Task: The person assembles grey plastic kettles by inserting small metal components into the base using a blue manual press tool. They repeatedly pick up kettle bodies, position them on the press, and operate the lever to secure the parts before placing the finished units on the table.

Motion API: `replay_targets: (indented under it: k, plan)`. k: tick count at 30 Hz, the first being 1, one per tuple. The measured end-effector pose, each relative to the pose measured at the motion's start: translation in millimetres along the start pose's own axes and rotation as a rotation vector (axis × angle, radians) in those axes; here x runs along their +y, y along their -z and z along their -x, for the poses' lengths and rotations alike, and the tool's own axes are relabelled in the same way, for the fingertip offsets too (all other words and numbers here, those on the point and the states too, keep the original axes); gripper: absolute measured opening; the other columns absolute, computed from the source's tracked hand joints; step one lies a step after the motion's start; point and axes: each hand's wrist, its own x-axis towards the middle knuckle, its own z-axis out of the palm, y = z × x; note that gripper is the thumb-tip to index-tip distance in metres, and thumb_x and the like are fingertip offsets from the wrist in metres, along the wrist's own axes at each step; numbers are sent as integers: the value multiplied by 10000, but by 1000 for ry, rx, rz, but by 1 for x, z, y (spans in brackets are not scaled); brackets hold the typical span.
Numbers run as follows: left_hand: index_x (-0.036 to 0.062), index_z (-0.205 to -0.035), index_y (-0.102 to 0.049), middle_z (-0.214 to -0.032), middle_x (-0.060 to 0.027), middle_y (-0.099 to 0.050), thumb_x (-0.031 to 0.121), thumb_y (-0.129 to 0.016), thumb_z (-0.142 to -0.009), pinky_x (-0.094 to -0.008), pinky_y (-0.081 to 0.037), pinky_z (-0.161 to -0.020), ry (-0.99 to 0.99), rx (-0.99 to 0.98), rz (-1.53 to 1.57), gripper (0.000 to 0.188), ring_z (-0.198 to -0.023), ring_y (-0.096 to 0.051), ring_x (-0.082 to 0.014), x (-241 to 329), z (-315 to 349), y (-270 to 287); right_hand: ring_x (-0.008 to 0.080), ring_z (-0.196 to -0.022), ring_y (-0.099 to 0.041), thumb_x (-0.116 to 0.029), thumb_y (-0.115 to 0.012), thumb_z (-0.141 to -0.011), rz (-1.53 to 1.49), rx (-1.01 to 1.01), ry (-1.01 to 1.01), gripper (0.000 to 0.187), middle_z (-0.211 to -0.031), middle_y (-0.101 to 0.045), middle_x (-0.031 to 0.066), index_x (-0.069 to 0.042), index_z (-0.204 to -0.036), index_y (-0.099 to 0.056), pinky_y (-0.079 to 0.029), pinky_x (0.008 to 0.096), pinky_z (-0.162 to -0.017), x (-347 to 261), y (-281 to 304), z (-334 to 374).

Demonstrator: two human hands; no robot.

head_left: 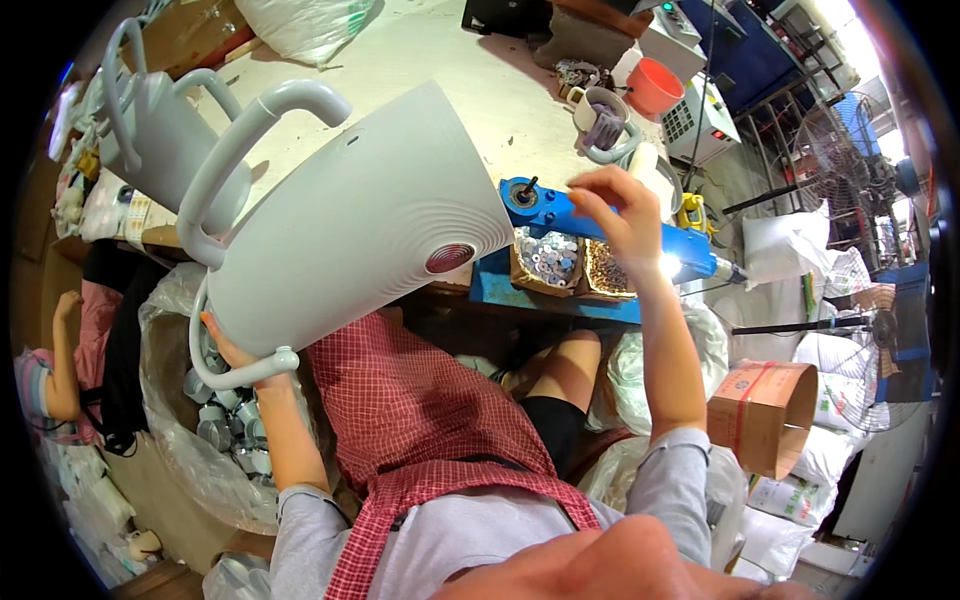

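A large pale grey plastic housing (340, 220) lies tilted across my lap and the table edge. It has ripple-like rings, a red oval window (450, 258) and a curved tube handle (235, 150). My left hand (238, 352) grips its lower end beside a second tube loop (240, 375); some fingers are hidden behind it. My right hand (625, 215) is raised over a blue machine arm (600, 225), thumb and fingertips bent close together; whatever they hold is too small to make out. An upright dark pin (525, 190) stands on the arm's end, near the housing's wide end.
Beneath the blue arm are a box of washers (548, 258) and a box of small brass-coloured parts (606, 270). Another grey housing (170, 150) stands left. A lined bag of grey parts (165, 360) sits by my left arm; a carton (760, 415) and fans (845, 150) are right. Another person (60, 390) sits far left.
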Motion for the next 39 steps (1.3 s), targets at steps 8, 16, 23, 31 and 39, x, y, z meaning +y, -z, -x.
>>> replay_targets:
  k: [8,16,23,31,39]
  plan:
    - [71,-1320,-477,-1274,-77,-538,539,-329,-981,-388,-434,-966,32,81,-27,597,-1134,-531,-231,18,5,9,119,-643,-665,-71,-676,-836,218,-212,103,102,-699,-670,78,22,-869,-653,-512,239,-599,-3,-20,-37]
    - [64,-1307,-482,-1271,-87,-537,547,-350,-972,-375,-428,-960,15,102,-93,602,-1122,-536,-229,10,10,1,180,-586,-647,-106,-711,-801,471,-187,83,148,-651,-643,92,13,-861,-646,-507,270,-584,-13,-23,-35]
    - [51,-1312,-475,-1266,-91,-541,531,-335,-985,-373,-434,-955,45,85,-91,597,-1121,-538,-228,15,17,4,251,-719,-644,-53,-715,-773,549,-254,311,191,-963,-654,114,-67,-956,-663,-509,334,-602,56,-3,54]
    - [44,-1266,-519,-1212,-78,-581,513,-349,-990,-364,-463,-931,-49,52,-209,570,-1080,-571,-219,10,13,11,341,-807,-618,-123,-643,-776,978,-339,277,130,-929,-617,145,-41,-875,-632,-509,395,-698,147,-13,51]
    - [10,-1273,-504,-1226,-105,-575,524,-350,-984,-361,-487,-907,51,-17,-80,609,-1077,-579,-223,10,17,15,266,-769,-669,-5,-695,-755,659,-60,375,147,-870,-680,128,-34,-896,-665,-540,336,-676,57,-6,52]
